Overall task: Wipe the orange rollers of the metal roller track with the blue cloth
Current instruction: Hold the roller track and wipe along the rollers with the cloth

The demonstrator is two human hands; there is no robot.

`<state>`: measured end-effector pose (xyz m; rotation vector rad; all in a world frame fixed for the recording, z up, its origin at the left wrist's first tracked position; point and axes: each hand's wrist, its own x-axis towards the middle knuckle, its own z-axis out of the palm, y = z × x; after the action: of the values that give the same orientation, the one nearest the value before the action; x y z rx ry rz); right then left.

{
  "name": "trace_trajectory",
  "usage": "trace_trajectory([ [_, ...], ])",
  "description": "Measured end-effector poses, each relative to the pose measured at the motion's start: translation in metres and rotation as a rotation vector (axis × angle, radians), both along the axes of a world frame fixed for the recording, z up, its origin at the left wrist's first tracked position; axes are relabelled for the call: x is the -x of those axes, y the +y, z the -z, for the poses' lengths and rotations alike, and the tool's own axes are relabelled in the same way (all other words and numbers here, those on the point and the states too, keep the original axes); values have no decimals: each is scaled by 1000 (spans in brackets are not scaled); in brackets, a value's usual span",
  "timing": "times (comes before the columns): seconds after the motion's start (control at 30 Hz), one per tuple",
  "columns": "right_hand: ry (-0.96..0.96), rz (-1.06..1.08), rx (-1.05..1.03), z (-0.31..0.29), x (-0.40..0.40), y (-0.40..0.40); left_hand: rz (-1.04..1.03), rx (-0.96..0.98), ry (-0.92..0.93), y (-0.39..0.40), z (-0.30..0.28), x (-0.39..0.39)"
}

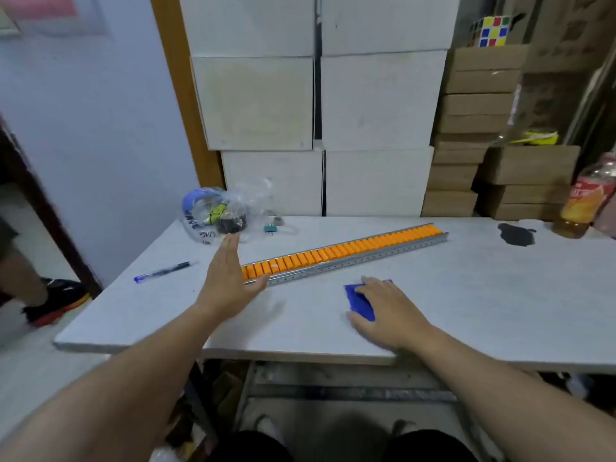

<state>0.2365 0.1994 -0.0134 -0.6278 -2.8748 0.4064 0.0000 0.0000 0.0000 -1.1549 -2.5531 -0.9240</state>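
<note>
Listing the stock by its place relative to the metal roller track [346, 258]: one track, lying diagonally across the grey counter [466, 295], its single row of orange rollers [336, 251] running from the near-left end up to the far-right end; the rollers are too many and too blurred to count. One blue cloth [358, 303], near the track on its front side and apart from it, lies flat on the counter under the right hand [388, 315], whose fingers are spread and pressing down rather than curled round it. One left hand [230, 278], fingers straight and together, holding nothing, stands at the track's near-left end with the thumb about touching the rail. Left of the track: one blue pen [161, 271]. Behind its near end: one clear plastic bag [216, 211] of oddments and one small green binder clip [270, 228]. Beyond its far end: one dark patch [515, 234] on the counter and one drink bottle [586, 198]. Risks, as judged: the unsecured track may slide or pivot under wiping strokes if the left hand does not steady it; the rollers may spin beneath the cloth and stay dirty; a long stroke toward the far end could reach the bottle.
</note>
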Motion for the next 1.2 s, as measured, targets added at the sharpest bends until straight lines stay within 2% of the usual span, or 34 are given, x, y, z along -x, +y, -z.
trace_trajectory([
  [0.13, -35, -11, 70, 7, -2, 6, -69, 31, -212, 2, 14, 12],
  [0.33, -160, -110, 160, 12, -6, 30, -71, 18, -357, 4, 29, 25],
  [0.5, 33, 32, 232, 21, -1, 32, -86, -60, -436, 5, 29, 30],
  [0.57, 206, 109, 330, 16, 3, 31, -89, -89, -431, 4, 30, 29],
  [0.67, 471, 290, 570, -1, 17, 36, -83, -112, -440, 1, 33, 30],
  [0.73, 579, 396, 843, -14, 26, 44, -97, -128, -461, -1, 34, 33],
  [0.83, 759, 376, 1419, -30, 41, 57, -113, -134, -458, -2, 35, 36],
  [0.87, 792, 371, 1551, -34, 46, 61, -114, -132, -456, -2, 35, 36],
  [0.97, 818, 381, 1761, -31, 59, 68, -109, -128, -445, -3, 36, 35],
  [1.03, 820, 370, 1788, -25, 68, 71, -104, -129, -442, -3, 36, 35],
  [1.13, 820, 438, 1654, -20, 81, 88, -104, -141, -445, -3, 36, 36],
  [1.2, 893, 466, 1596, -24, 86, 109, -108, -146, -438, -2, 37, 36],
])
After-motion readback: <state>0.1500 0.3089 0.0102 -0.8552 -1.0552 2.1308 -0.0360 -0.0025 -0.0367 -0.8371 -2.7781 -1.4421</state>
